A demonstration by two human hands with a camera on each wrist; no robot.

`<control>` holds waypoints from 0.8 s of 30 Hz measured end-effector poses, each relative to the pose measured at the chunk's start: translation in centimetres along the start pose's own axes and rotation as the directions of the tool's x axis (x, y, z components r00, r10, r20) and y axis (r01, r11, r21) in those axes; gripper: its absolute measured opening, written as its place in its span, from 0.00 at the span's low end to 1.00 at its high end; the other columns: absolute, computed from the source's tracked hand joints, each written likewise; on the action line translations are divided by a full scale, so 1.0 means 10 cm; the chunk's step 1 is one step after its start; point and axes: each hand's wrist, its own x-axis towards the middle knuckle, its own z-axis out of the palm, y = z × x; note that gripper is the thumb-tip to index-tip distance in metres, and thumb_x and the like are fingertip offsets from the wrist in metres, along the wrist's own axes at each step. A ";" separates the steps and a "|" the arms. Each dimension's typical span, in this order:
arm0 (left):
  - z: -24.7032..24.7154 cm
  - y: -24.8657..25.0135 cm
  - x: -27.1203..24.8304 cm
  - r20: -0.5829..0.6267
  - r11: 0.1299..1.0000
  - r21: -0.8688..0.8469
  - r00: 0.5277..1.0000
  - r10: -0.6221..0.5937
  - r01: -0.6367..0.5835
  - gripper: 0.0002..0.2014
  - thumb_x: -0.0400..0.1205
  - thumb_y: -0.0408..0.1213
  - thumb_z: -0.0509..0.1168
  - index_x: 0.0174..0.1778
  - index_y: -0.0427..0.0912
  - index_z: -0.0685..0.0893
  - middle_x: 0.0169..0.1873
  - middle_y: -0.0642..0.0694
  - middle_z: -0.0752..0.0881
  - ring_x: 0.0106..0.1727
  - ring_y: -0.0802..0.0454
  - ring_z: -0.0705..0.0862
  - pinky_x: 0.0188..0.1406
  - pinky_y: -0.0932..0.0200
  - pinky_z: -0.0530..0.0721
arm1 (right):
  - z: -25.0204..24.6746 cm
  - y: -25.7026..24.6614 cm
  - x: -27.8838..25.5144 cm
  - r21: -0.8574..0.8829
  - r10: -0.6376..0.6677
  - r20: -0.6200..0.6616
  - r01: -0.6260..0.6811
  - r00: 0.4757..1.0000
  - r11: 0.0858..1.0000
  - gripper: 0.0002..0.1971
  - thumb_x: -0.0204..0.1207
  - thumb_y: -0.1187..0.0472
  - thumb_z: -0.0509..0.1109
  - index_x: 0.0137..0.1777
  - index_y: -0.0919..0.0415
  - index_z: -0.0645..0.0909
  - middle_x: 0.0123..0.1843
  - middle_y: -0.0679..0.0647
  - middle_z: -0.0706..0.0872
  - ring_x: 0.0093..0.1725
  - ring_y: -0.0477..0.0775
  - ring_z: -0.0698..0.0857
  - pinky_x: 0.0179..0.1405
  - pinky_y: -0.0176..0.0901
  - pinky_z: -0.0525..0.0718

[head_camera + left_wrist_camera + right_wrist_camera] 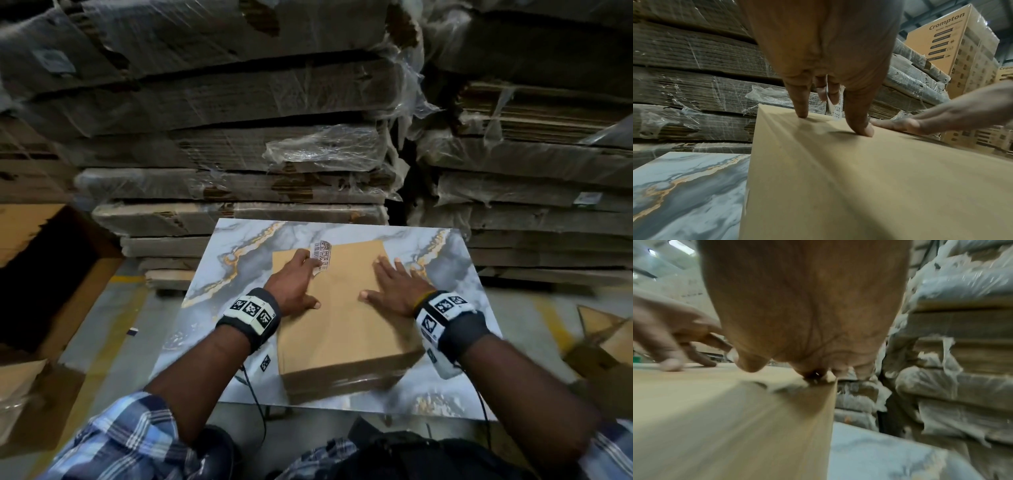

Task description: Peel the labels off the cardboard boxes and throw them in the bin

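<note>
Blue plaid sleeves point(130, 435), black marker-tagged wristbands point(251, 313)

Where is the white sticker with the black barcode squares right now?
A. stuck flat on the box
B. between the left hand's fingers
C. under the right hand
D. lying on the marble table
B: the white barcode label stands up, curled, between the left hand's fingers, above the brown cardboard box.

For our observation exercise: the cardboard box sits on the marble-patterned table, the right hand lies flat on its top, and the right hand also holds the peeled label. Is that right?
Not quite. The left hand holds the label, as the head view shows. The rest stands: the cardboard box sits on the marble-patterned table, and the right hand lies flat on its top.
</note>
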 end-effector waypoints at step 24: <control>0.54 0.23 -0.45 -0.249 0.921 -0.330 0.922 -0.298 0.209 0.46 0.70 0.56 0.74 0.82 0.44 0.65 0.72 0.48 0.64 0.71 0.42 0.73 0.73 0.50 0.74 | 0.32 0.02 -0.26 0.255 -0.014 -0.057 0.028 0.998 0.967 0.44 0.77 0.29 0.63 0.87 0.36 0.44 0.88 0.57 0.29 0.86 0.77 0.40 0.80 0.78 0.57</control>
